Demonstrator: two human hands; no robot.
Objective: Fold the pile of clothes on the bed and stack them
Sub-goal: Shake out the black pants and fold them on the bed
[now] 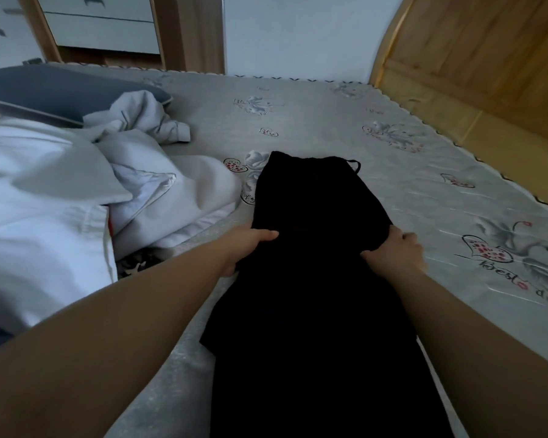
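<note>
Forearms come in from the bottom corners of the frame, and between them a long black garment (310, 279) runs up the middle of the bed (329, 121), from the bottom edge to a bit above centre. We've got both hands on it about halfway up. Our left hand (250, 245) grips the left edge, thumb lying on top and the fingers tucked under the cloth. Our right hand (396, 251) has the right edge bunched in curled fingers.

Looks like we're at the fold-it-in-half stage, though we can't tell what kind of garment it is since it's just solid black on camera. To do this well we'd keep both grips level so the crease comes out straight, lift evenly, and line the edges up before pressing flat. There's a thin strap or loop sticking out at the far right corner, worth tucking in so it doesn't flop out of the stack.

Further up on the left, the pile of white clothes (108, 184) waits unfolded, just beside the black piece. Behind it sits a blue-grey pillow (60, 86), and a wooden headboard (487, 74) fills the upper right.
</note>
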